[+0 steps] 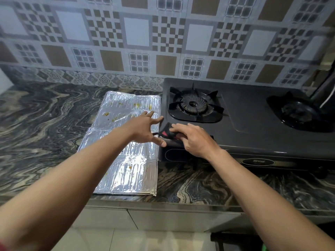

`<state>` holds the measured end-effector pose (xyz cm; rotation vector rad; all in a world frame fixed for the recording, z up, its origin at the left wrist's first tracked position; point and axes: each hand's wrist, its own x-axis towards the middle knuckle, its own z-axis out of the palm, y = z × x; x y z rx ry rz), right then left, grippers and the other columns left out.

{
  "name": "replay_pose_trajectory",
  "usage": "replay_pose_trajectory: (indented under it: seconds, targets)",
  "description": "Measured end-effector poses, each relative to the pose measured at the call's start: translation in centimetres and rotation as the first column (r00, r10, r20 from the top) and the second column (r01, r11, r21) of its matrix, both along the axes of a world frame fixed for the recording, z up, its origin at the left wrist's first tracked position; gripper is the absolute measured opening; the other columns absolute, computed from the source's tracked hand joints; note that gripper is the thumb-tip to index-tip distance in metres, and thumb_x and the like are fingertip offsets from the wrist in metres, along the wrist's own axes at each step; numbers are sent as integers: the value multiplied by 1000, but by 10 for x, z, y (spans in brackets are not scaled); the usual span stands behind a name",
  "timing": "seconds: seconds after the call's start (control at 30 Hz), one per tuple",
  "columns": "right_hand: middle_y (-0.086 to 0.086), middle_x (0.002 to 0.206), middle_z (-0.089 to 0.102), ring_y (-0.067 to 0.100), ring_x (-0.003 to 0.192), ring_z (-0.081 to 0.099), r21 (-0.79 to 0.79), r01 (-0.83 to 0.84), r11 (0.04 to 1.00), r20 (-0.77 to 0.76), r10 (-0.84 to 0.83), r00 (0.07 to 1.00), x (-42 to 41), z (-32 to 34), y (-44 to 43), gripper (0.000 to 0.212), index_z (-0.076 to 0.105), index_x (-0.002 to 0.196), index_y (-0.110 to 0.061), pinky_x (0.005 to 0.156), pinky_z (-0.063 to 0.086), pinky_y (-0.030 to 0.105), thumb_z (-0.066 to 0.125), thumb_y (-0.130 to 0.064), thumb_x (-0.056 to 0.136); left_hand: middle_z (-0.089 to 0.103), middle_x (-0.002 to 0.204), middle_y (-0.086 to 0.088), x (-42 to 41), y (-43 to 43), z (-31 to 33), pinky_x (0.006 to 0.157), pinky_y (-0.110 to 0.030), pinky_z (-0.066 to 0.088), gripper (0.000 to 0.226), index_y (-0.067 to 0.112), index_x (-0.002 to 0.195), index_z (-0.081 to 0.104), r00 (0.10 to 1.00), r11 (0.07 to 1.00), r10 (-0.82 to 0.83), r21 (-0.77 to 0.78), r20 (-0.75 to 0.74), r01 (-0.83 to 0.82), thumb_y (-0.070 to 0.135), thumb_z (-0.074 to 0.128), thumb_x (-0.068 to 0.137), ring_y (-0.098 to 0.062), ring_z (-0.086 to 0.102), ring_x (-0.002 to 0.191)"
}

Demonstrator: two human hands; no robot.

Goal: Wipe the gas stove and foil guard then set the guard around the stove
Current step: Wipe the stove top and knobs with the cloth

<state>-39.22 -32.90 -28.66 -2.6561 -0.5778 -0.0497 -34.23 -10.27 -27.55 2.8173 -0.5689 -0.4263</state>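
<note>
Foil guard (126, 178) – flat on the marbled countertop (45, 115), touching the gas stove (244, 124) on its left. Left hand (145, 127) – fingers spread, over the guard's right edge. Right hand (195, 140) – fingers curled on a dark cloth (165, 132) at the stove's front-left corner.

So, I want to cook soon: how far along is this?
Nothing looks finished. In hand: right hand holds a cloth at the front corner of the stove; left hand spread over the guard. Left: the guard lies flat beside the stove, stained yellow, to be wiped and stood up.
</note>
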Motion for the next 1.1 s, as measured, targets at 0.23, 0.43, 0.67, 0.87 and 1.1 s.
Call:
replay_pose_trajectory:
  seconds: [0.23,0.43,0.67,0.87,1.1]
  targets:
    - [11,117,64,33,110,57,-66,293,954,-12,-294,956,-14,3,-82,32,48,131,-35,87,47,43,44,-24,101,-1,166,-4,-1,-2,3,122,-54,12,124,36,157,9,1000,1000,-17,22,-21,17,84,65,57,-25,0,153]
    - [3,138,58,23,125,54,-124,335,934,117,-322,939,-13,-5,-53,39,46,137,-19,111,30,38,44,-15,99,1,166,-3,-2,-6,5,122,-53,13,123,34,157,8,1000,999,-14,49,-25,15,83,66,59,-24,2,153]
    - [3,145,52,17,138,41,-127,230,965,129,-213,968,-12,-9,-44,40,43,142,-16,115,27,40,39,-21,102,0,166,-8,-4,-17,15,120,-50,12,121,29,158,6,997,994,18,105,-78,-10,74,69,65,-30,6,152]
    - [-2,147,50,14,137,42,-96,243,965,82,-236,968,-23,-8,-94,42,41,144,-21,118,22,34,36,-27,103,2,165,-12,-21,-48,33,121,-56,10,108,19,159,8,999,973,19,233,-47,-7,64,65,80,-31,-1,152]
    - [5,131,63,24,124,54,121,348,930,32,-354,935,-25,-1,-110,35,62,128,-16,100,40,30,57,-30,96,57,123,0,-43,-80,28,93,-44,49,57,34,127,62,959,987,-44,160,279,-1,64,60,78,-25,52,115]
